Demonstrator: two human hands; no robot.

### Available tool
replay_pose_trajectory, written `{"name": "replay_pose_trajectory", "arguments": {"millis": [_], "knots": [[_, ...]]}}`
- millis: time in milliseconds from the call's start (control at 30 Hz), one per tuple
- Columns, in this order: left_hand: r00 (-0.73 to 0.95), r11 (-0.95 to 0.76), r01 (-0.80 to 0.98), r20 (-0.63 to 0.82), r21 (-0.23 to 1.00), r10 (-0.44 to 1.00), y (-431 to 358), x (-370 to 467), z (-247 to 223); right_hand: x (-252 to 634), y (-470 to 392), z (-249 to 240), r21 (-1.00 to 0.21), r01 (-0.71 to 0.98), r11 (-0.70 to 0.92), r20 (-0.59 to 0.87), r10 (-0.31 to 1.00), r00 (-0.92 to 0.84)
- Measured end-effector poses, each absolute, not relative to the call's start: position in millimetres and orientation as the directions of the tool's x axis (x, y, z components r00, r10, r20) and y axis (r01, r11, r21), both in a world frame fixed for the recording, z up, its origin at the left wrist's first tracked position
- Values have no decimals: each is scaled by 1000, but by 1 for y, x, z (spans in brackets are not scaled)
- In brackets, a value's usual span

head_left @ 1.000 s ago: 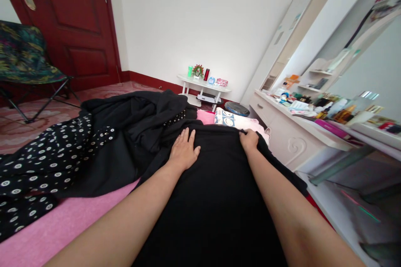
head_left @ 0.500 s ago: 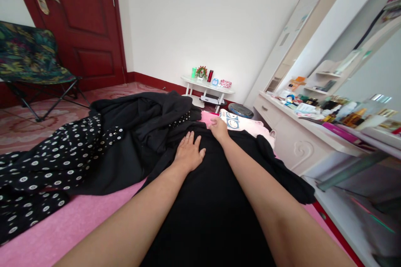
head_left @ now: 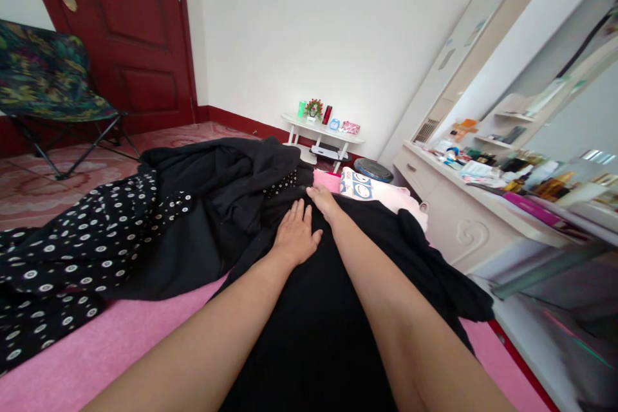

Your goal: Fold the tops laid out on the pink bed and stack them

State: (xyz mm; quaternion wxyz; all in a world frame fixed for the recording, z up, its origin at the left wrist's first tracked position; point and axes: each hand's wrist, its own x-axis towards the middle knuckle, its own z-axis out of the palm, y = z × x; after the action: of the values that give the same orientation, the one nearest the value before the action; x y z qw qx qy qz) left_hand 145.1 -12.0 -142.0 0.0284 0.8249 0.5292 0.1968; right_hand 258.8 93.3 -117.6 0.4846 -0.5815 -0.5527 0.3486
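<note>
A black garment point(head_left: 318, 315) is spread over a pink surface point(head_left: 140, 335), its sleeve reaching out to the right. Flat on its upper left part rests my left hand point(head_left: 297, 235), fingers stretched out. Just beyond it, my right hand point(head_left: 322, 201) touches the far edge of the garment; its fingers are partly hidden, and I cannot make out whether they grip the cloth. Heaped to the left are black cloth point(head_left: 217, 187) and a black garment with white dots point(head_left: 87, 244). Past the far edge lies folded pink and white clothing point(head_left: 374, 188).
A patterned folding chair point(head_left: 43, 77) stands by the red door point(head_left: 140, 32). A small white table point(head_left: 321, 129) holds a plant and bottles at the wall. On the right is a dresser point(head_left: 449, 206) covered with many small items, near a round dark lidded object point(head_left: 373, 169).
My right hand has moved left along the garment's far edge, nearer to my left hand. My left hand stays flat on the cloth. The view has shifted slightly.
</note>
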Motion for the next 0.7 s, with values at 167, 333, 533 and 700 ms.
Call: {"name": "replay_pose_trajectory", "arguments": {"millis": [167, 333, 533, 700], "knots": [[338, -394, 887, 242, 240, 909, -8, 146, -144, 261, 38, -114, -901, 427, 82, 109, 993, 41], [370, -414, 884, 218, 218, 903, -4, 145, -146, 281, -83, -109, -538, 812, 227, 92, 973, -212], [385, -427, 884, 220, 191, 896, -6, 144, -145, 293, -178, -107, -233, 932, 277, 28, 960, -278], [442, -466, 871, 166, 155, 882, -10, 145, -139, 296, -181, -105, -250, 931, 267, 71, 964, -258]]}}
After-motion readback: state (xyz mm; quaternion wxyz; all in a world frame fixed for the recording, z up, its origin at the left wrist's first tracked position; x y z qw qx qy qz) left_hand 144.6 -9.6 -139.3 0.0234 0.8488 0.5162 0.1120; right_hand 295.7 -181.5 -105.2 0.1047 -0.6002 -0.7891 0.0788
